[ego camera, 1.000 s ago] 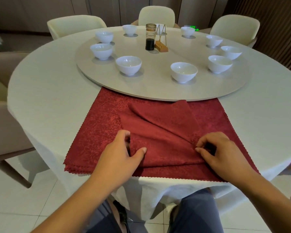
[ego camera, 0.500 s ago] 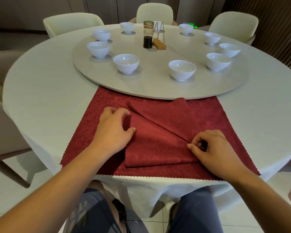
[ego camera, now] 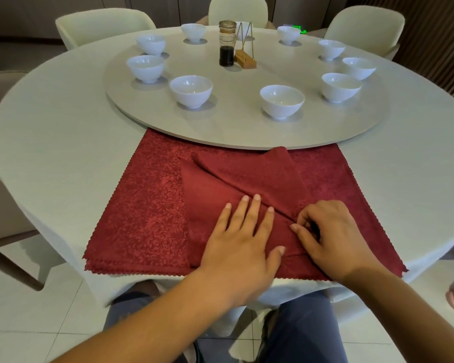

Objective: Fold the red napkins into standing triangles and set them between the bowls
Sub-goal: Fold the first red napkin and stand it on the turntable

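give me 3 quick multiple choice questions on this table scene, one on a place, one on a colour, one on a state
1. Where does the bottle stand?
A. on a chair
B. on the turntable
C. on the floor

2. What colour are the bowls?
A. red
B. black
C. white

3. How is the left hand placed?
A. flat on the folded napkin, fingers straight
B. gripping a bowl
C. hanging below the table

Answers:
1 B: the bottle stands near the turntable's middle.
2 C: every bowl in view is white.
3 A: its palm and straight fingers lie on the folded napkin.
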Motion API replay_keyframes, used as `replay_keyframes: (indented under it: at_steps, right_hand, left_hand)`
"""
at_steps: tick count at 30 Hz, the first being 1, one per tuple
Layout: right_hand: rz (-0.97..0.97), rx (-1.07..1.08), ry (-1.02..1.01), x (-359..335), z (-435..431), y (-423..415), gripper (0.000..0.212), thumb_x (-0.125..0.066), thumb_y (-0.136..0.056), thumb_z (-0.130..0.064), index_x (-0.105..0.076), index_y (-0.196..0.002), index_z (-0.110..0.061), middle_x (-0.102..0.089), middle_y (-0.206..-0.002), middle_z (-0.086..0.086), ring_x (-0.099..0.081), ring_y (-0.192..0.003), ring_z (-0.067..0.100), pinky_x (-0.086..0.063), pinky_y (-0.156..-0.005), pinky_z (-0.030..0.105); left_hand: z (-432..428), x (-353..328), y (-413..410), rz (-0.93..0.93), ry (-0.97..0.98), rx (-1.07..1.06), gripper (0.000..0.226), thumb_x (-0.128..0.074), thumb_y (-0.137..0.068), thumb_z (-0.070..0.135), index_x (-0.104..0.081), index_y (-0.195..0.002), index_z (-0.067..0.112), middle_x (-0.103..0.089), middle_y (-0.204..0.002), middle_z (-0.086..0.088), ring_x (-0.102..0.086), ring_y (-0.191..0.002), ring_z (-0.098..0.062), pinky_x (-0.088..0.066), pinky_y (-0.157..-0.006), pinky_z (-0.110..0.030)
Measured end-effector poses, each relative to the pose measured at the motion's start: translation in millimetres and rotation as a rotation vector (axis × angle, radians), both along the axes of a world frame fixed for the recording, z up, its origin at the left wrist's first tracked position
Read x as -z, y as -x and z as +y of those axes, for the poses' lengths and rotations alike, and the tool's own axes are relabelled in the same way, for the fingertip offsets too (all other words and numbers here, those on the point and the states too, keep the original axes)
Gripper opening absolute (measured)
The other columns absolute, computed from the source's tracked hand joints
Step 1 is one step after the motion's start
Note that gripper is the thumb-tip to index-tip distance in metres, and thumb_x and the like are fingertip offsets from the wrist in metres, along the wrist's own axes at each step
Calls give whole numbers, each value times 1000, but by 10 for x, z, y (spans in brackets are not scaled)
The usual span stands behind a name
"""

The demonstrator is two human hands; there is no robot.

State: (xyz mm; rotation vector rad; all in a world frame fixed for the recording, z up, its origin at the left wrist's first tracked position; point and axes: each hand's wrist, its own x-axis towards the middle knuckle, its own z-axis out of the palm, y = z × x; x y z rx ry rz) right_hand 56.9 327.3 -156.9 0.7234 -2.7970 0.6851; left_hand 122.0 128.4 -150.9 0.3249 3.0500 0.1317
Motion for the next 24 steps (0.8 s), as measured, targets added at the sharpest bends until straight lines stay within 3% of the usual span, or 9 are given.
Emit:
replay_keyframes:
  at_steps: [2, 7, 11, 15, 17, 20, 24]
  right_hand:
    - [25, -2, -7, 21, 1, -7, 14, -63, -89, -39, -55, -80, -31, -47, -80, -19, -45, -88, 14, -41, -83, 35]
    - [2, -45, -7, 1, 29, -4, 6, -60, -91, -39, -60, -90, -33, -49, -84, -19, -46, -92, 13, -44, -88, 35]
    - [-90, -140, 39, -142, 245, -31, 23, -65, -92, -35, -68, -114, -33, -60, -109, -19, -49, -112, 5, -37, -100, 20]
    - [-86, -118, 104, -224, 414, -143, 14, -66, -83, -48, -72, -93, -41, -61, -108, -23, -52, -114, 5, -36, -99, 14]
    - [-144, -89, 99, -192, 453, -156, 2, -71, -82, -44, -71, -84, -43, -62, -102, -21, -55, -106, 6, -42, -92, 20]
    - [-186, -60, 101, -142, 488, -151, 13, -76, -84, -31, -72, -80, -43, -62, -101, -20, -56, -104, 5, -42, -90, 21]
    - [-217, -50, 159, -120, 471, -148, 18, -78, -84, -25, -72, -78, -41, -62, -101, -19, -57, -103, 6, -41, -90, 20]
  left_hand:
    - [-84, 33, -29, 7, 1, -24, 78, -1, -95, 62, 5, -162, 23, 18, -169, -10, 21, -155, -23, 10, -125, -49]
    - [-301, 4, -109, -10, 22, -43, 76, 5, -92, 59, 14, -161, 28, 23, -168, -4, 28, -152, -20, 10, -125, -48]
    - [-315, 3, -125, 1, 9, -47, 79, 6, -90, 61, 14, -161, 29, 23, -168, -4, 28, -153, -20, 9, -125, -48]
    - [-312, 8, -119, -6, 24, -54, 77, 5, -91, 62, 15, -160, 30, 24, -168, -3, 28, -152, -19, 9, -126, -47]
    - [-312, -10, -111, -29, 18, -51, 76, 2, -93, 63, 16, -160, 30, 25, -167, -2, 29, -152, -19, 9, -126, -47]
    - [-304, -80, -88, -75, 22, -42, 77, 2, -92, 62, 16, -160, 29, 25, -167, -3, 29, -152, -20, 10, -126, -47]
    - [-40, -248, -84, 80, 9, 14, 81, 4, -89, 46, -7, -163, 16, 3, -171, -8, 11, -157, -21, 6, -127, -44]
